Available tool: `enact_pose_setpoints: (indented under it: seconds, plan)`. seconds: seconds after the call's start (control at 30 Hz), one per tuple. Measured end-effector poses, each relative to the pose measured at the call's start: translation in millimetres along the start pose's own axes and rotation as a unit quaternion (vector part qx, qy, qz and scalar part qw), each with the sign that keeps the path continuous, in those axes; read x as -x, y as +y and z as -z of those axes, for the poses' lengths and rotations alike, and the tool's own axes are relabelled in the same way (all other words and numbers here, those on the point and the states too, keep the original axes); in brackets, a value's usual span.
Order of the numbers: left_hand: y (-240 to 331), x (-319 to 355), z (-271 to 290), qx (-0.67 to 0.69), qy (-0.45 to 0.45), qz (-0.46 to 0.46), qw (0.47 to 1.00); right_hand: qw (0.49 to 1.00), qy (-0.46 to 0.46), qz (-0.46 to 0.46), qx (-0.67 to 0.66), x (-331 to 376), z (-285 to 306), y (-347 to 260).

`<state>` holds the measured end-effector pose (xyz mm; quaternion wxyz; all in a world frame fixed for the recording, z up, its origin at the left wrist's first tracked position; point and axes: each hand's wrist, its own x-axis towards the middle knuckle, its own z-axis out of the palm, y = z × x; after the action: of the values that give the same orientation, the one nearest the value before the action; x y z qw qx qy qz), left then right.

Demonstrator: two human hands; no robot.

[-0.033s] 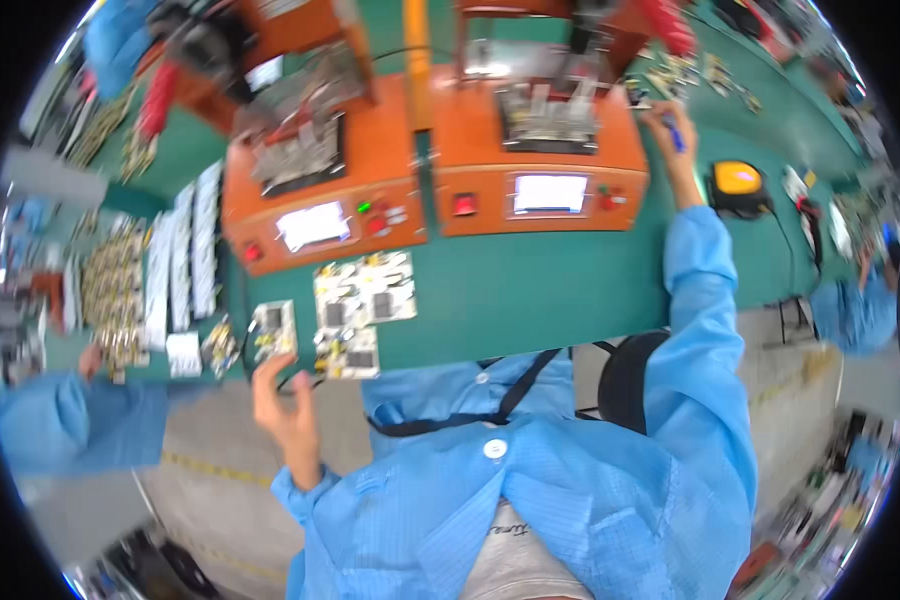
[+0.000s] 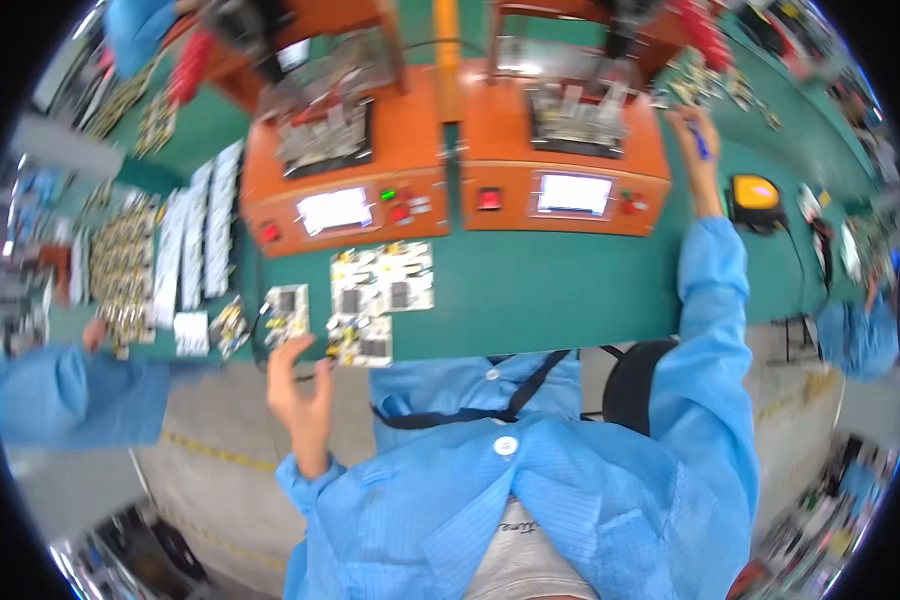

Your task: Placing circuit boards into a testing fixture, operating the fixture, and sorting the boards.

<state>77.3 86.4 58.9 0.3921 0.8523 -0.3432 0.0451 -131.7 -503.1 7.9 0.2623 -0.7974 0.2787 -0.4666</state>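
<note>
My left hand (image 2: 303, 405) is at the table's front edge, its thumb and fingers spread apart with nothing between them. Just beyond its fingertips lies a small circuit board (image 2: 288, 312). To the right of that are several pale circuit boards (image 2: 408, 275) with dark square chips, laid close together. Far out to the right, my right hand (image 2: 705, 178) is closed around a slim blue pen-like tool (image 2: 703, 142). It reaches beside the right orange machine (image 2: 560, 205), close to a pile of small parts (image 2: 695, 80) at the back. Blur hides the tool's tip.
On the left stands a second orange machine (image 2: 345, 215) with a lit screen. White strips (image 2: 198, 235) and rows of boards (image 2: 122, 260) lie further left, near another person's sleeve (image 2: 75, 395). A yellow-and-black device (image 2: 755, 200) with a cable sits right of my forearm.
The view has shifted a little, so the machines and boards appear further right. Both hands keep much the same pose, and the blue tool stays in my right hand.
</note>
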Motion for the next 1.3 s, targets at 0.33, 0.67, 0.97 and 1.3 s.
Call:
enact_pose_setpoints:
  seconds: [0.33,0.67,0.97,1.3]
  plan:
    - [-18,22,-13,-0.125,-0.073,-0.035,0.989,0.948,-0.264,0.171,-0.056,136,-66,-279]
    - [-12,6,-26,-0.074,-0.055,-0.076,0.993,0.914,-0.364,0.173,0.046,203,-147,-308]
    - [-17,11,-22,-0.026,-0.006,-0.059,0.998,0.969,-0.170,-0.037,0.174,196,9,-208]
    - [-3,-4,-32,-0.038,0.010,-0.089,0.995,0.978,-0.135,-0.040,0.156,166,97,-134]
